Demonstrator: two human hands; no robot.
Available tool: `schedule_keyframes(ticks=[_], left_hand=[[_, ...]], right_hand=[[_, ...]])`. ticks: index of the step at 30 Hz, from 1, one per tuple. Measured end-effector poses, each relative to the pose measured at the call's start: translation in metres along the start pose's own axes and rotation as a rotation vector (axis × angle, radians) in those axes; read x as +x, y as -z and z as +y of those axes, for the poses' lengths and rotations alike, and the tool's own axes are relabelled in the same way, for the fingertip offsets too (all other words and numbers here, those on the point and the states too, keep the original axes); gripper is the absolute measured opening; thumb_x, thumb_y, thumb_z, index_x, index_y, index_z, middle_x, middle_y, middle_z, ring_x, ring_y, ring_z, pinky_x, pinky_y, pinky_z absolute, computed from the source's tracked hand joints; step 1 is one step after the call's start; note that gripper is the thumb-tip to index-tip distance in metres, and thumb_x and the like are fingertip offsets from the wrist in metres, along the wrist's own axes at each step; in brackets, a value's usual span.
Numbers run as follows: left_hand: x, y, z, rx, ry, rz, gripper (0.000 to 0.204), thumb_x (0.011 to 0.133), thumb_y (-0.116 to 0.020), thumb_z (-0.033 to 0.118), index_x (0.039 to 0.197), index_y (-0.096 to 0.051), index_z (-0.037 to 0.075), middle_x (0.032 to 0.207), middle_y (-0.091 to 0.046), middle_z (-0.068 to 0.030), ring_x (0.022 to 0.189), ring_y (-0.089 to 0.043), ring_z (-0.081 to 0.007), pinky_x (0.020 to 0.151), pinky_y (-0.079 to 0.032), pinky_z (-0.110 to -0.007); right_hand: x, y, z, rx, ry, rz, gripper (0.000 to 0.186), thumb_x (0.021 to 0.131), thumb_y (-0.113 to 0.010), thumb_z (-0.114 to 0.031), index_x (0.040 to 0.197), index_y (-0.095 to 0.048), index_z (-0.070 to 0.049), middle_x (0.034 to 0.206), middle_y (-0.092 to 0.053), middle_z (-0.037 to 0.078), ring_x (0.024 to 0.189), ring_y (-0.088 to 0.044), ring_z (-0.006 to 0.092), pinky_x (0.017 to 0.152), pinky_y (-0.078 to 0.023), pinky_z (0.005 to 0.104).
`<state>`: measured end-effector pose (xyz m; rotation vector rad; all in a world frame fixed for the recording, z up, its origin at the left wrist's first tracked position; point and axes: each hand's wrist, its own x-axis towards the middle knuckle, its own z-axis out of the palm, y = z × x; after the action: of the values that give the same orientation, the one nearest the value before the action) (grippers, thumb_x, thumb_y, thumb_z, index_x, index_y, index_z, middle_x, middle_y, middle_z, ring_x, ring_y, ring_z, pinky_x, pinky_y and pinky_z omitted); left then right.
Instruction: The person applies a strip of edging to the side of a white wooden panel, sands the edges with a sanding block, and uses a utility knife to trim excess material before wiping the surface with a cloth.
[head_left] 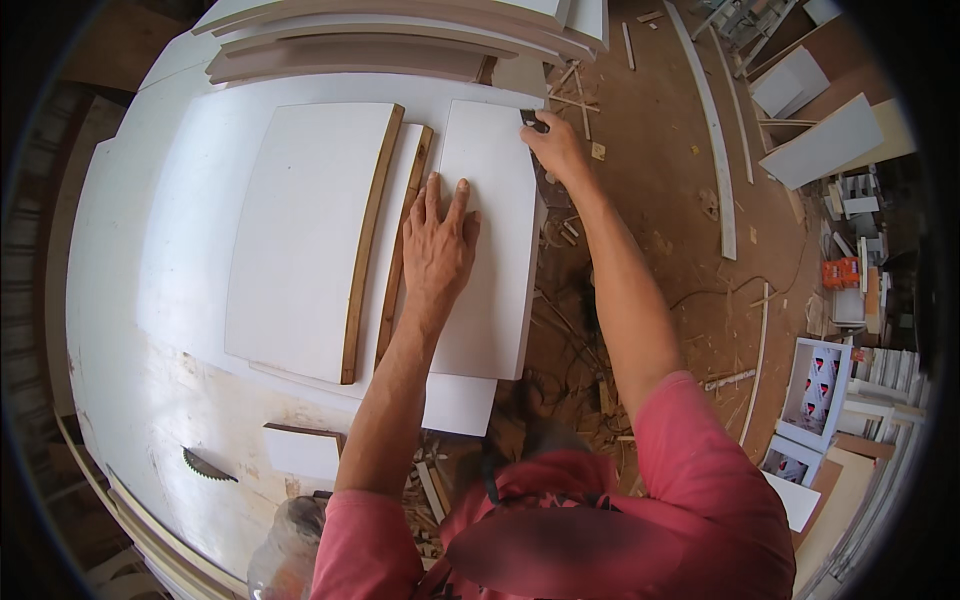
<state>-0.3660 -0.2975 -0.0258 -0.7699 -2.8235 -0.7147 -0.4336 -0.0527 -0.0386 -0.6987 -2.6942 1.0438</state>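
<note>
A white rectangular board (487,270) lies at the right edge of the worktable. My left hand (441,240) rests on its left side, palm down with fingers stretched out. At the board's far right corner, my right hand (557,148) pinches a small dark piece (528,117) against the edge; its kind is too small to make out. Left of my left hand lies a narrower white board (403,175) with a bare brown edge. Beside that is a wider white board (310,230), also brown along its right edge. Another white panel (460,405) shows under the near end of my board.
Stacked white panels (380,45) stand at the table's far end. Near the front lie a part of a toothed saw blade (207,465) and a small white offcut (302,452). Wood strips (715,150) and scraps litter the brown floor at right, with white box frames (812,395) beyond.
</note>
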Motion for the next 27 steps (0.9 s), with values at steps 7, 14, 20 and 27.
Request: schedule_keyframes(ticks=[7,14,20,27], left_hand=[[0.002,-0.008,-0.005,0.061,-0.024,0.033,0.044,0.099,-0.046,0.032,0.139,-0.047,0.016,0.146,-0.037,-0.0218,0.130,-0.039,-0.0410,0.105,-0.036,-0.049],[0.001,-0.010,-0.010,0.097,-0.070,0.068,0.041,0.100,-0.043,0.030,0.139,-0.045,0.016,0.145,-0.038,-0.0211,0.128,-0.042,-0.0413,0.101,-0.038,-0.049],[0.002,-0.013,-0.011,0.086,-0.099,0.086,0.041,0.100,-0.044,0.029,0.139,-0.045,0.016,0.144,-0.038,-0.0215,0.127,-0.042,-0.0417,0.100,-0.039,-0.048],[0.002,-0.011,-0.011,0.067,-0.104,0.098,0.041,0.099,-0.044,0.028,0.138,-0.046,0.015,0.144,-0.038,-0.0217,0.128,-0.042,-0.0414,0.101,-0.038,-0.048]], right_hand=[[-0.067,0.018,-0.007,0.064,-0.054,-0.119,0.061,0.079,-0.061,-0.040,0.129,-0.056,-0.006,0.111,-0.066,0.022,0.102,-0.064,0.0362,0.089,-0.050,0.0408],[-0.294,0.032,-0.034,0.045,-0.052,-0.171,0.055,0.084,-0.066,-0.033,0.130,-0.052,-0.007,0.111,-0.066,0.021,0.098,-0.065,0.0373,0.084,-0.052,0.0426],[-0.332,0.023,-0.042,0.076,-0.085,-0.136,0.057,0.082,-0.068,-0.030,0.131,-0.051,-0.006,0.114,-0.064,0.020,0.097,-0.065,0.0378,0.084,-0.052,0.0430],[-0.183,0.012,-0.021,0.076,-0.050,-0.037,0.057,0.082,-0.066,-0.033,0.127,-0.054,-0.001,0.099,-0.069,0.019,0.085,-0.067,0.0292,0.079,-0.051,0.0360]])
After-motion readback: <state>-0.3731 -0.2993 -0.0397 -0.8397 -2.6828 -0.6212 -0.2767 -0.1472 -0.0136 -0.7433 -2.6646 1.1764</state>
